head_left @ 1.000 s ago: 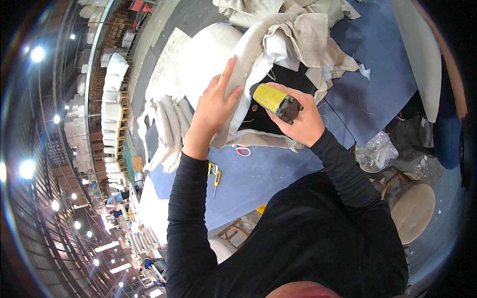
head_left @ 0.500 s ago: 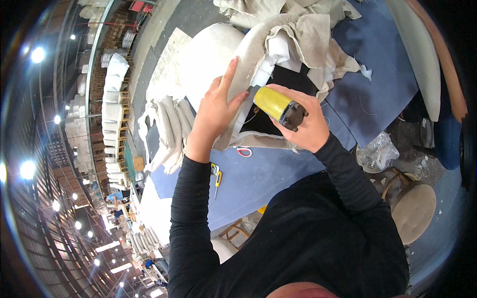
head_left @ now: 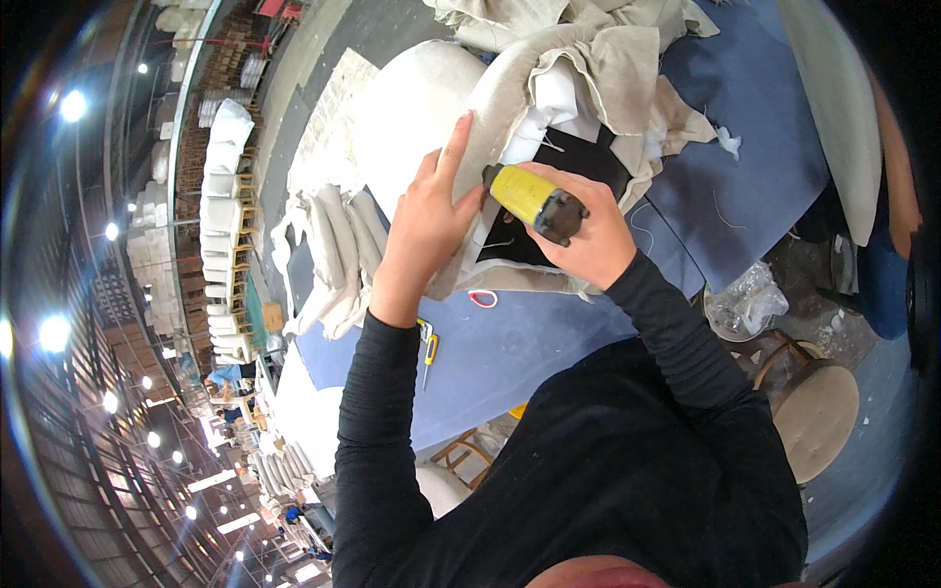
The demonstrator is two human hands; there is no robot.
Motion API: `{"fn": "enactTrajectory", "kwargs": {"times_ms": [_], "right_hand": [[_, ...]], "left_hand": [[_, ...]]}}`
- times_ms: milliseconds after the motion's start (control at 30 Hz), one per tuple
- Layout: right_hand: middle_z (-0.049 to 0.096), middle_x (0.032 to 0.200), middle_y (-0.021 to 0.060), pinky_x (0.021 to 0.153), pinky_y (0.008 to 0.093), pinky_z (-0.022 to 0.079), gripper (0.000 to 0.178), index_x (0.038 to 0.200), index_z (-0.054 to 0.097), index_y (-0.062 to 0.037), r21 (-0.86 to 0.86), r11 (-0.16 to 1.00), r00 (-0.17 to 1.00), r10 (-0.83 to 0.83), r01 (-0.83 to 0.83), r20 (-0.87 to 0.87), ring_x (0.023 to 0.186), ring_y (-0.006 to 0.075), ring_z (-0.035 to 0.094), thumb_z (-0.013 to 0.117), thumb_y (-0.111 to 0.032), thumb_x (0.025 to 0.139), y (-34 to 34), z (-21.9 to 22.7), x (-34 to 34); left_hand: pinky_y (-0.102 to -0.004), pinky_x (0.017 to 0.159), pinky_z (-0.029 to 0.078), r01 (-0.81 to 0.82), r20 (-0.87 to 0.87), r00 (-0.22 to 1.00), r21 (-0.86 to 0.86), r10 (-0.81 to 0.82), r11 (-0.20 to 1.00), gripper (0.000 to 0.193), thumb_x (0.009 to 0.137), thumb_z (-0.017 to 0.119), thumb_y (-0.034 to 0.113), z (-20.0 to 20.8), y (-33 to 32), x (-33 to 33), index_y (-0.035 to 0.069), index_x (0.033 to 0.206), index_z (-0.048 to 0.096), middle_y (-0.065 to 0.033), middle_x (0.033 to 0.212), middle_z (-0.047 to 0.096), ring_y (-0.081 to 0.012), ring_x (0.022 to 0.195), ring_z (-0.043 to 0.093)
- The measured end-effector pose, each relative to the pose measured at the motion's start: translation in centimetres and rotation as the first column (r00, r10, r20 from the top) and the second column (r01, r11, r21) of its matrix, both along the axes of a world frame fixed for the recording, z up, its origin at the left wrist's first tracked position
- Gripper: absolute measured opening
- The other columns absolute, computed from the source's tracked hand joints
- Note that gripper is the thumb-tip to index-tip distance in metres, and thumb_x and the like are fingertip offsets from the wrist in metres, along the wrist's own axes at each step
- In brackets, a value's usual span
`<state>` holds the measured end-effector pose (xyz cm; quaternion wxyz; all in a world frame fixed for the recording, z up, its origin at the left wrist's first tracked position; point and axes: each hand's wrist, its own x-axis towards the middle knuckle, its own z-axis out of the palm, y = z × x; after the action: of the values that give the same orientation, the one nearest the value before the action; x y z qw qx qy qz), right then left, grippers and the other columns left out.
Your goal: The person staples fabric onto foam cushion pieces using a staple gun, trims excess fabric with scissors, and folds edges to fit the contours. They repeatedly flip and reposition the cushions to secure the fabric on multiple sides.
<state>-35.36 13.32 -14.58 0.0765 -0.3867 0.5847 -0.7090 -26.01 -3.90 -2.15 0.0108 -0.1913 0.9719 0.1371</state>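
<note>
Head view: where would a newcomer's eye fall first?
Likely the yellow-and-black tool gripped in the right hand, near the picture's centre. Next, the left hand beside it, index finger stretched along the beige fabric. Ceiling lights glare at the far left; a yellow-handled implement lies on the blue table.

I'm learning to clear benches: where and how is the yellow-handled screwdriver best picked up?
Probably by the handle of the screwdriver, from the right: it's thicker than the shaft, which points toward the person, and the left forearm crowds the other side.
</note>
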Motion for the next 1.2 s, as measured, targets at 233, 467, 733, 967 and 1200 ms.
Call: {"fn": "enactTrajectory", "kwargs": {"times_ms": [233,467,733,967,1200], "right_hand": [[0.077,0.113,0.0185,0.09,0.039,0.06,0.051,0.134,0.072,-0.0024,-0.064,0.997,0.991,0.055,-0.047,0.122,0.102,0.0359,0.077,0.084,-0.003,0.084,0.1,0.1,-0.2],[0.077,0.111,0.0188,0.09,0.0401,0.06,0.051,0.134,0.072,-0.0026,-0.034,0.999,0.996,0.029,-0.026,0.086,0.1,0.0374,0.077,0.083,-0.003,0.085,0.1,0.0,-0.1],[0.078,0.11,0.0199,0.09,0.0387,0.061,0.05,0.134,0.073,-0.0021,-0.042,0.996,0.98,0.091,-0.085,0.175,0.1,0.0376,0.078,0.084,-0.004,0.084,0.8,0.9,0.5],[0.078,0.11,0.0208,0.089,0.0384,0.061,0.05,0.134,0.073,-0.0022,-0.006,0.997,0.99,0.08,-0.08,0.116,0.102,0.0368,0.078,0.083,-0.005,0.084,1.2,1.3,1.1],[0.08,0.11,0.0213,0.087,0.0397,0.062,0.049,0.134,0.073,-0.0023,0.003,0.99,0.979,0.138,-0.14,0.148,0.103,0.038,0.079,0.081,-0.006,0.086,1.3,1.6,1.7]], "left_hand": [[-0.0401,0.118,0.046,-0.43,0.221,0.902,0.543,0.37,0.722,0.073,0.113,0.054,0.054,0.0,-5.4,0.2,0.012,0.172,0.041,-0.0238,0.153,0.064,-0.0303,0.139,0.063],[-0.046,0.123,0.041,-0.021,-0.064,0.997,0.182,0.033,0.983,0.064,0.119,0.038,0.047,-1.0,-2.5,2.0,0.011,0.173,0.036,-0.0331,0.16,0.054,-0.0476,0.148,0.055],[-0.0498,0.112,0.052,0.058,0.0,0.998,-0.073,-0.059,0.996,0.083,0.102,0.071,0.019,-0.1,-0.2,1.9,0.029,0.175,0.033,-0.0264,0.147,0.065,-0.0472,0.133,0.065],[-0.0541,0.106,0.055,0.058,-0.017,0.998,-0.042,-0.059,0.997,0.086,0.098,0.072,0.018,0.1,0.2,2.1,0.032,0.174,0.034,-0.035,0.143,0.062,-0.0541,0.125,0.066],[-0.0563,0.105,0.056,0.06,0.013,0.998,-0.044,-0.06,0.997,0.096,0.093,0.073,0.011,0.3,0.3,2.0,0.035,0.175,0.03,-0.0394,0.146,0.058,-0.059,0.123,0.066]]}}
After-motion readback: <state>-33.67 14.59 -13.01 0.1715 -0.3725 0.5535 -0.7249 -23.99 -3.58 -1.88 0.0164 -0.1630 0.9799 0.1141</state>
